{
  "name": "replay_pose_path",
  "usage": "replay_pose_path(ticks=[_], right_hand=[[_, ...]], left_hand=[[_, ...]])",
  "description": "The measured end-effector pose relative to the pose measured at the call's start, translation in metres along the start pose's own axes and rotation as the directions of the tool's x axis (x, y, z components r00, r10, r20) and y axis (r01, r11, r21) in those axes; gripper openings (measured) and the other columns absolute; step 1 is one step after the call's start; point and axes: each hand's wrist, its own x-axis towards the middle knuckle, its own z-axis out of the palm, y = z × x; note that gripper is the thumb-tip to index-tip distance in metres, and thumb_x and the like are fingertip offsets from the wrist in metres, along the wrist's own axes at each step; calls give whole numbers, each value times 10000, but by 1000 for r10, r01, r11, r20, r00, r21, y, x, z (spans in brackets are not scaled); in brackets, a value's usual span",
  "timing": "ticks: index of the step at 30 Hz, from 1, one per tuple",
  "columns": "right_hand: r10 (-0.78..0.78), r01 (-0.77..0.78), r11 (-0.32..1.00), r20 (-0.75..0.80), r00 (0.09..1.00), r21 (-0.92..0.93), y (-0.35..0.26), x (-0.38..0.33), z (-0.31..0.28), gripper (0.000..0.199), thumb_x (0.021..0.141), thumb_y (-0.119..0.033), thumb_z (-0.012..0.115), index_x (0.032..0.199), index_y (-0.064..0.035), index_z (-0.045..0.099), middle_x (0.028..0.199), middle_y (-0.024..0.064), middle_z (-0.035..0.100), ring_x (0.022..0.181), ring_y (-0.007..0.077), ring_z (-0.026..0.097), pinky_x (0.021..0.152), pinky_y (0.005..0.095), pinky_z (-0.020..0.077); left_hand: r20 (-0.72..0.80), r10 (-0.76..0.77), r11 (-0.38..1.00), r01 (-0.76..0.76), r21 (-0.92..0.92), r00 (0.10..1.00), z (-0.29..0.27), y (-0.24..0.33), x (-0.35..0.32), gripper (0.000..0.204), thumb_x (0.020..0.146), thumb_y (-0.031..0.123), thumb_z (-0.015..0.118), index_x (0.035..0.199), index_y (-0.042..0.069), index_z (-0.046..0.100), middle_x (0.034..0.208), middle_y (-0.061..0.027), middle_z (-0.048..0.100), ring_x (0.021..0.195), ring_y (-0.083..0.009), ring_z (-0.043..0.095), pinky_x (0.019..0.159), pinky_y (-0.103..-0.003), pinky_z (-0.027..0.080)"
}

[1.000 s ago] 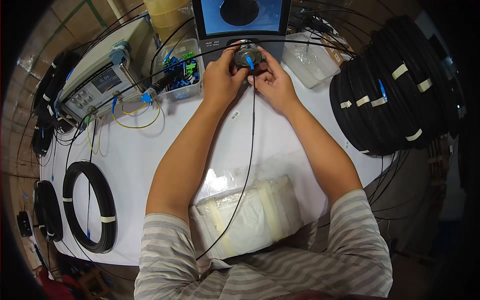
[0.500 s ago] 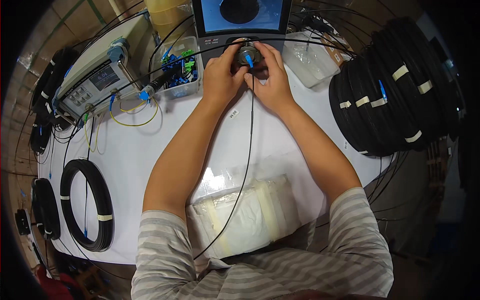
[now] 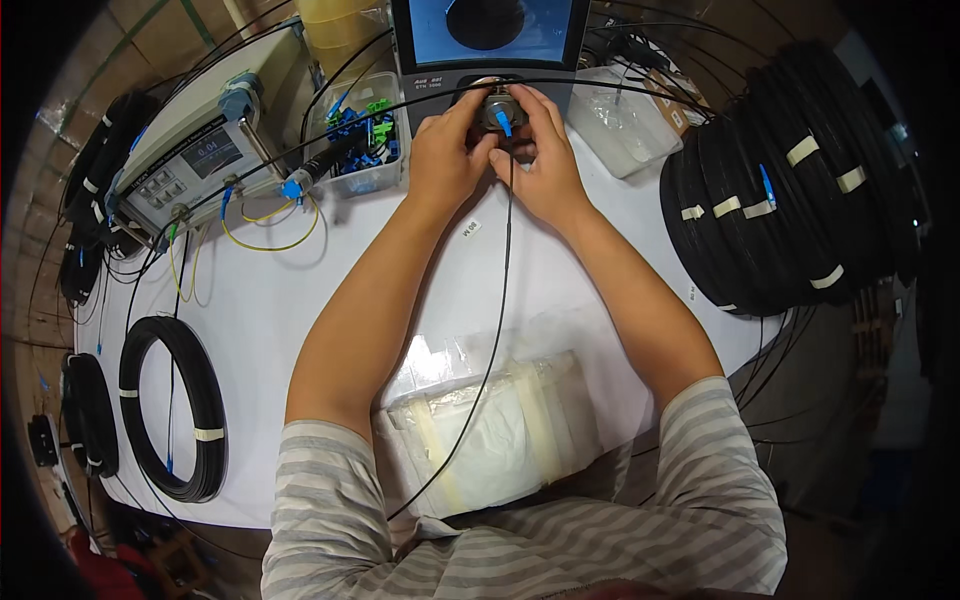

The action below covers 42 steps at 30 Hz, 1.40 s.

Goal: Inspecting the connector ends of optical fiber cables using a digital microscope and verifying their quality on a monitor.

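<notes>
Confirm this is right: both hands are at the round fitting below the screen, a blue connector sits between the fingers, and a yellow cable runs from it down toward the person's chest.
Not quite: the cable is black, not yellow, as the head view shows. Both hands, left hand and right hand, are at the round fitting below the screen, with the blue connector between them.

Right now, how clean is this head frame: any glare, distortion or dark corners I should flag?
Head view: strong fisheye, so the white table edges bow and the corners fall into black vignette; glare on the plastic-wrapped bundle washes out its wrap; the screen is cut by the top edge; both hands, left hand and right hand, are sharp and evenly lit.
</notes>
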Motion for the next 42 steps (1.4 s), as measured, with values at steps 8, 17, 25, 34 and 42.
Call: replay_pose_path(ticks=[8,17,25,34,42], right_hand=[[15,-14,999,28,999,-40,-2,3,-1,715,834,6,743,1491,-87,475,1467,143,435,1090,235,641,882,326,576],[45,-43,998,48,998,-39,-4,3,-3,711,849,18,730,1501,-108,476,1488,143,415,1059,224,650,877,322,574],[58,-56,998,55,997,-24,-2,3,-3,716,848,2,736,1504,-112,474,1490,141,420,1023,215,654,860,320,574],[70,-65,994,59,996,-92,-6,4,-7,715,838,-38,746,1497,-111,478,1473,138,448,972,227,669,847,324,575],[86,-75,986,69,994,-149,-8,4,-8,768,831,-39,786,1520,-128,459,1477,76,462,926,163,649,829,296,574]], left_hand=[[-3,3,1000,-3,-4,1000,0,-4,-1,641,772,89,810,1378,120,606,966,-98,738,797,-272,687,809,-374,495],[-4,5,1000,-5,11,1000,0,-4,0,633,773,91,813,1373,117,612,965,-99,738,799,-277,685,810,-375,499],[-12,8,1000,-7,17,1000,1,-6,-1,634,770,91,818,1370,119,615,963,-95,736,805,-277,685,812,-379,502],[-35,42,999,-42,11,998,0,-4,-1,637,769,82,814,1374,120,617,949,-86,733,799,-270,684,809,-375,501],[-28,40,999,-40,24,999,0,-4,0,652,764,82,820,1381,124,616,939,-83,728,796,-265,684,807,-370,501]])
